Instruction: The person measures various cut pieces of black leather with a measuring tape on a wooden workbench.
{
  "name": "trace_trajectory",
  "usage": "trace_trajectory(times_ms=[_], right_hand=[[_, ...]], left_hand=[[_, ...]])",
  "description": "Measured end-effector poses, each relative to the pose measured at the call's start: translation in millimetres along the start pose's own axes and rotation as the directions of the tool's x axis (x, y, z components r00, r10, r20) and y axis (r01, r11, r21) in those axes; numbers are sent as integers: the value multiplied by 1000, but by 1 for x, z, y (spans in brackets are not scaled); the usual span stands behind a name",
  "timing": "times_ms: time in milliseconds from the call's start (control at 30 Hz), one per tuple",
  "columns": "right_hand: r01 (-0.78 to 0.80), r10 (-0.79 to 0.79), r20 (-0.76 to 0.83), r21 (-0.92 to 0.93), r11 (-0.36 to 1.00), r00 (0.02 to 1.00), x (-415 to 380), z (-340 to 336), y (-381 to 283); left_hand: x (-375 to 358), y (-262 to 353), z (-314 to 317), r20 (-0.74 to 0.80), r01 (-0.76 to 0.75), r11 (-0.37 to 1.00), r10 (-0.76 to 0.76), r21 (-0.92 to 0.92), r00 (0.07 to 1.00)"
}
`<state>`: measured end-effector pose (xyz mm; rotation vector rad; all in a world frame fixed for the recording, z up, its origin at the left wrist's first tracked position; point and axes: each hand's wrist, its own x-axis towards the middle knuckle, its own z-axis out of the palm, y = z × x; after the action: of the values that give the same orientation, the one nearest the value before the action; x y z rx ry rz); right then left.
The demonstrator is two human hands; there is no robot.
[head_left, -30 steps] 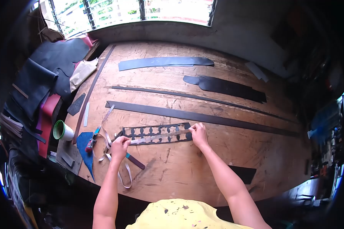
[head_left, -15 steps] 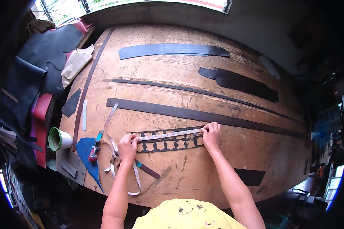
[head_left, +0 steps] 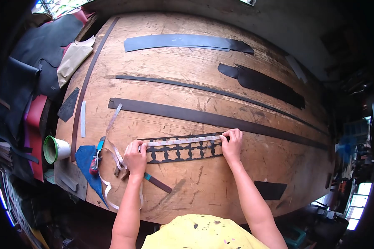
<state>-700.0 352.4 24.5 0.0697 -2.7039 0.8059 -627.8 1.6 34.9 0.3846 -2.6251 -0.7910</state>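
A white tape measure (head_left: 183,141) is stretched between my two hands. It lies along the upper part of a black leather strip (head_left: 178,154) with rows of cut-out shapes. My left hand (head_left: 134,158) pinches the tape at the strip's left end, and my right hand (head_left: 232,145) pinches it at the right end. Loose tape trails from my left hand in loops across the wood, reaching up to a long dark brown leather strap (head_left: 203,121). Close to my left hand lies a brown-and-teal handled tool (head_left: 158,184), partly hidden by my forearm.
The wooden table (head_left: 203,195) also bears a blue leather scrap (head_left: 88,166), a black rectangular piece (head_left: 270,190), a thin dark strip (head_left: 183,86), a grey-blue panel (head_left: 183,42) and a black panel (head_left: 270,87). At the left edge are a white-green cup (head_left: 61,149) and stacked leather sheets (head_left: 41,41).
The camera view has shifted, so the table's contents appear higher and further left. My hands sit slightly farther apart, still holding the tape along the cut-out strip.
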Motion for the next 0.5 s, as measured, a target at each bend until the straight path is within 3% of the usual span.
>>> trace_trajectory(times_ms=[500], right_hand=[[-2,2,-2,68,998,1000,0,0,5]], left_hand=[[2,6,3,-34,20,999,-19,47,999]])
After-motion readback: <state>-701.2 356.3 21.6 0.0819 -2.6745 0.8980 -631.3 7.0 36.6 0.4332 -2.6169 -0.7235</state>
